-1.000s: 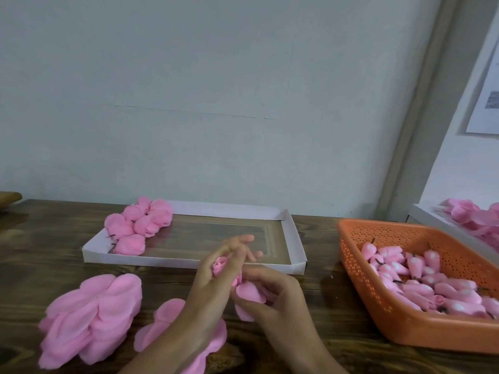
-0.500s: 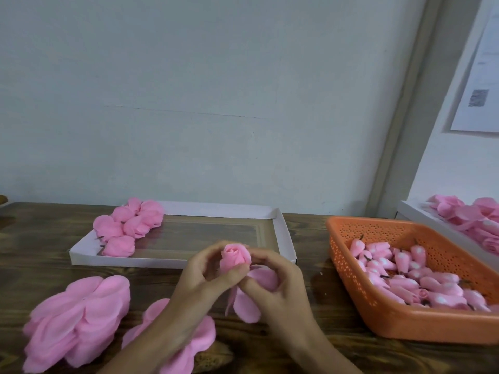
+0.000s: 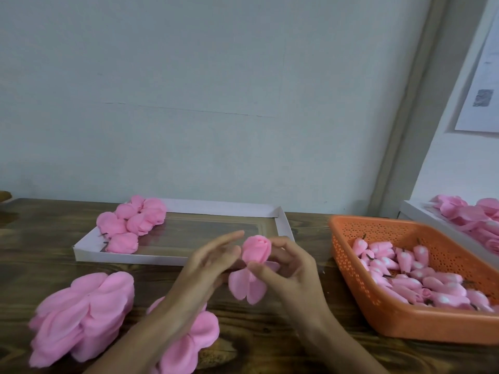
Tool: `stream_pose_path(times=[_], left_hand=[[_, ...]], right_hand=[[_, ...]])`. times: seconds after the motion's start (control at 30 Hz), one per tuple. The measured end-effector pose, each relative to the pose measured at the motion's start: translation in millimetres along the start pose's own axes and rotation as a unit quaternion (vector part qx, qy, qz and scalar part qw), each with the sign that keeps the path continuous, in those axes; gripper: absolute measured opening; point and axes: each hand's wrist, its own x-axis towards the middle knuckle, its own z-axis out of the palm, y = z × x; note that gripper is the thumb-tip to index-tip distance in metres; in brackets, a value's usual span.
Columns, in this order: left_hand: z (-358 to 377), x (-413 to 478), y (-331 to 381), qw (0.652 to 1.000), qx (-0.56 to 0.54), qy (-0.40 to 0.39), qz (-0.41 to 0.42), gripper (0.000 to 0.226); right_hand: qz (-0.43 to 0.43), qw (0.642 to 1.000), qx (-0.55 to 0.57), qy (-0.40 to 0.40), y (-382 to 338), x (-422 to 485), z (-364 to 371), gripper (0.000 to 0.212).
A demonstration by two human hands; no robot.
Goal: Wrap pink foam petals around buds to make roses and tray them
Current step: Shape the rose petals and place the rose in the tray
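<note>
Petal stacks point(image 3: 83, 317) lie on the surface point(image 3: 40, 252) nearest, under the left wrist. The right hand point(image 3: 294, 271) pinches the rose point(image 3: 256, 248) at its base with curled fingers; the rose stands upright, tip up, with loose petals point(image 3: 247, 288) hanging below. The left hand point(image 3: 208, 263) has straight fingers, slightly apart, touching the rose's left side. The tray point(image 3: 183, 259) lies just beyond the fingers.

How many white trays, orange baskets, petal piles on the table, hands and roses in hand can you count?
White trays: 2
Orange basket: 1
Petal piles: 2
Hands: 2
Rose in hand: 1
Total: 8
</note>
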Motion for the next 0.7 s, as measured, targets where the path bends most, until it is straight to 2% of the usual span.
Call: stream_pose_path(times=[0.13,0.33,0.4,0.5,0.7], left_hand=[[0.5,-1.3,1.7,0.994,0.106,-0.006,-0.010,0.038],[1.4,-1.1,5.1,0.994,0.009,0.002,-0.105,0.066],[-0.5,-0.3,4.3,0.995,0.010,-0.025,-0.099,0.056],[-2.1,2.0,0.5,0.996,-0.007,-0.003,-0.088,0.037],[-8.3,6.8,-1.3,0.993,-0.068,0.070,-0.061,0.045]], right_hand=[[0.054,0.995,0.076,0.032,1.4,0.9,-5.6,0.026],[0.071,0.992,0.104,0.002,0.8,0.6,-7.1,0.032],[0.052,0.994,0.099,-0.005,0.7,1.0,-7.1,0.033],[0.033,0.997,0.075,-0.009,-2.9,0.6,-8.0,0.032],[0.021,0.998,0.053,-0.011,-2.2,2.0,-10.0,0.025]])
